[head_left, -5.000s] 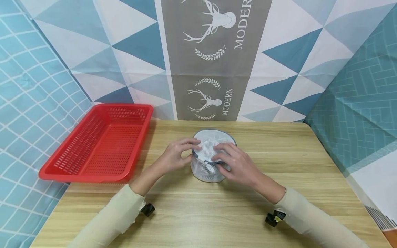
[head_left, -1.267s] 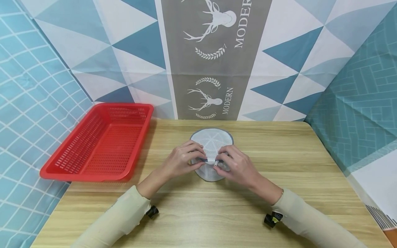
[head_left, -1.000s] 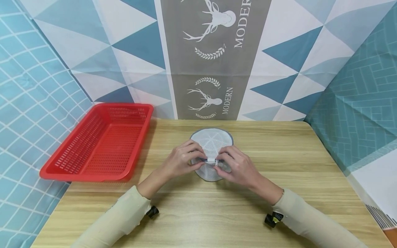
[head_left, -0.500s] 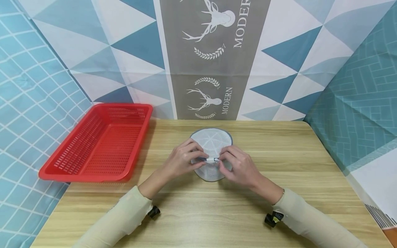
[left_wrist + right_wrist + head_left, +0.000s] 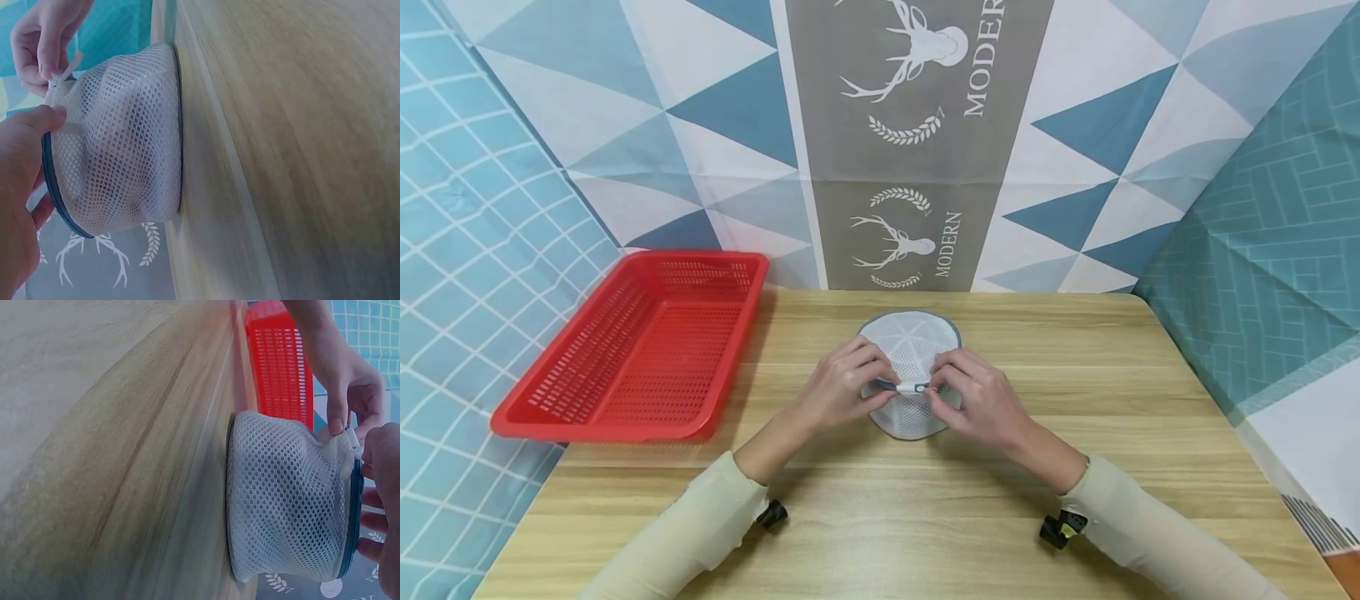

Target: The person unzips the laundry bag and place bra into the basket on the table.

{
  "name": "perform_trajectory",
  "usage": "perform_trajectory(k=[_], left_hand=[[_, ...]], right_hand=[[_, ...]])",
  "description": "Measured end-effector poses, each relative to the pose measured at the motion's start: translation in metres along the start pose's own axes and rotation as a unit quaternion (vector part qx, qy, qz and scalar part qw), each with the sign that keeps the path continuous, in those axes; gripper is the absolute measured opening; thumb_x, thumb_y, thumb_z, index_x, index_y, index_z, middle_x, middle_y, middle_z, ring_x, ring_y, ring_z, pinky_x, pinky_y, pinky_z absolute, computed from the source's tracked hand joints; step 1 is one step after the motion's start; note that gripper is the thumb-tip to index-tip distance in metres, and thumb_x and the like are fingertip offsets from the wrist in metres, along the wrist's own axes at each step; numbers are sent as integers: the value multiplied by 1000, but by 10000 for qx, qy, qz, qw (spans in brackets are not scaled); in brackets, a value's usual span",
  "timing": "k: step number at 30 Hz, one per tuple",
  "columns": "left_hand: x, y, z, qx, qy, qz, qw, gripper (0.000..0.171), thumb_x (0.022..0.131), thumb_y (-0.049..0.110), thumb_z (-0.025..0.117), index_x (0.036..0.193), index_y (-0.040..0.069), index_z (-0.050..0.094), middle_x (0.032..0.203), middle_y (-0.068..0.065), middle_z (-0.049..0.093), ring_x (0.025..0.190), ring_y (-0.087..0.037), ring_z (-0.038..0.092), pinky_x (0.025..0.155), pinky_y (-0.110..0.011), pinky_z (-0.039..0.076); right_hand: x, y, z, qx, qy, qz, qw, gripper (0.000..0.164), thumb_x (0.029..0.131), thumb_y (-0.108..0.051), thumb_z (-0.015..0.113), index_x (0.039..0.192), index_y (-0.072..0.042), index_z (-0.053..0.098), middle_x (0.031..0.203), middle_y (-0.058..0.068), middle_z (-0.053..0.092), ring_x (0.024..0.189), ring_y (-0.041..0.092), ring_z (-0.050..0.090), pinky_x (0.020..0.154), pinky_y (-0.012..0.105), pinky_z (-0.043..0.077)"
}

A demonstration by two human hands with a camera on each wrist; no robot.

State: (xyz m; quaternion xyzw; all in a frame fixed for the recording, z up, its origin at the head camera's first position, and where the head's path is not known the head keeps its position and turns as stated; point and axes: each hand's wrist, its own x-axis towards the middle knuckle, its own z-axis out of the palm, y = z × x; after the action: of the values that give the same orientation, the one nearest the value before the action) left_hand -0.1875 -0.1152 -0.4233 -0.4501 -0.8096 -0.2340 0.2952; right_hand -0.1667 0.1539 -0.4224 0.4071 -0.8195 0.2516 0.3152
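Mesh bag (image 5: 125, 137): upright, mid-frame, lid (image 5: 910, 333) on.
Zip (image 5: 355, 519): closure unclear; release seemingly left.
Left grip (image 5: 853, 379): pinching zip.
Right grip (image 5: 979, 396): pinching zip.

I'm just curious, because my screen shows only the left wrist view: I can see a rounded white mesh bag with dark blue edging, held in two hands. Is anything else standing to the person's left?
Observer: Yes, the head view shows a slotted rectangular red plastic basket to the left of the white mesh bag.
Visitor: How does the bag look from above?
Observer: Round, with pale lines crossing the mesh.
Visitor: Any clothing visible?
Observer: Yes, long pale cream sleeves.
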Motion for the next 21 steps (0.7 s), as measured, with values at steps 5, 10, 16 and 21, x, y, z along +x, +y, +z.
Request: perform_trajectory(k=[5, 10, 16, 21], left_hand=[[-1, 0, -2, 29, -50, -74, 10000, 26, 80, 13, 101, 96, 15, 81, 100, 3, 78, 100, -17, 69, 83, -31, 64], [-2, 0, -3, 11, -73, -94, 9999, 25, 82, 13, 100, 97, 15, 80, 101, 3, 77, 101, -18, 70, 83, -32, 64], [-3, 0, -5, 8, -69, -92, 9999, 25, 82, 14, 99, 97, 15, 79, 102, 2, 78, 101, -19, 71, 81, -32, 65], [-3, 0, -7, 5, -28, -39, 10000, 25, 82, 13, 98, 97, 14, 78, 102, 1, 78, 102, -19, 72, 81, -33, 66]], right_hand=[[1, -1, 0, 14, 2, -57, 10000, 12, 84, -8, 86, 86, -10, 74, 103, 8, 79, 98, 24, 79, 80, 40, 71], [2, -1, -1, 17, -37, -85, 10000, 12, 84, -8, 87, 87, -10, 75, 104, 8, 80, 97, 24, 80, 81, 40, 72], [3, -1, -1, 32, -81, -50, 9999, 12, 85, -7, 87, 87, -10, 75, 104, 8, 81, 99, 25, 81, 82, 41, 72], [3, -1, -1, 71, -86, -54, 9999, 11, 86, -7, 85, 88, -10, 75, 103, 7, 81, 98, 24, 81, 81, 40, 71]])
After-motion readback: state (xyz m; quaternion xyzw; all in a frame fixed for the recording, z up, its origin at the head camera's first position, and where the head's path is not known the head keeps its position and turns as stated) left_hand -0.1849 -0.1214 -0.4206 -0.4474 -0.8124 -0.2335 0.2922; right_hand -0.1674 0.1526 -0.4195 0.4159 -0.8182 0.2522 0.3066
